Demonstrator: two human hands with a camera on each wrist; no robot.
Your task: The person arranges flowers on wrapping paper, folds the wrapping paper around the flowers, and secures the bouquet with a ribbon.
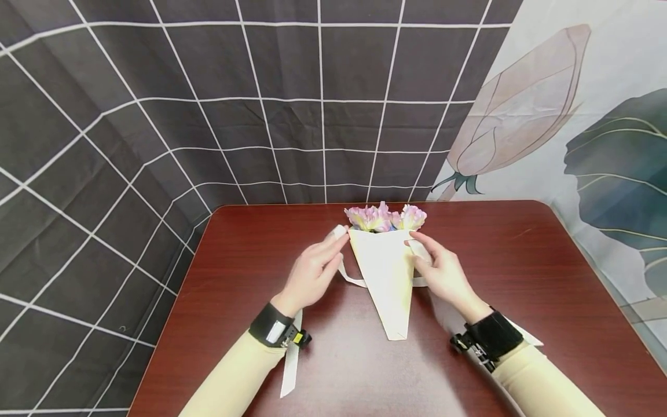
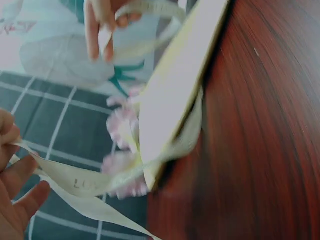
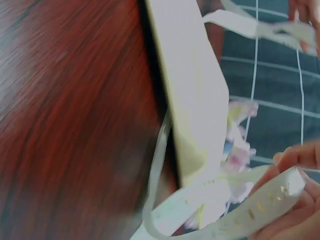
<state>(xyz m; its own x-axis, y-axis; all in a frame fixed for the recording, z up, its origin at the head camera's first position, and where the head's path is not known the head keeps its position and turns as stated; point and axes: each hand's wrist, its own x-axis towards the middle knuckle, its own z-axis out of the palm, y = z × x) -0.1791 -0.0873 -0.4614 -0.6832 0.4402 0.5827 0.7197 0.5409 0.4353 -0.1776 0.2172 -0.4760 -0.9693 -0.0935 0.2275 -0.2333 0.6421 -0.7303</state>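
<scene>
Here, a grey grid-patterned curtain (image 1: 292, 69) backs a reddish-brown wooden table (image 1: 234, 260) bearing a paper-wrapped bouquet (image 1: 385, 272).
At the curtain's right hangs a lotus-printed cloth (image 1: 526, 110); the bouquet lies mid-table, its tapering cream wrapper (image 1: 393, 307) narrowing toward the person. The left hand (image 1: 312, 269) and right hand (image 1: 445, 272) flank its wide end, fingers partly bent, each pinching a stretch of ribbon with little gap between thumb and fingertips. Pink-and-purple ruffled flowers (image 1: 375, 217) show above the wrapper's upper edge. Narrowest, the white ribbon (image 3: 255, 207) passes beneath the wrapper, emerging on both sides, and carries gold printed marks.
</scene>
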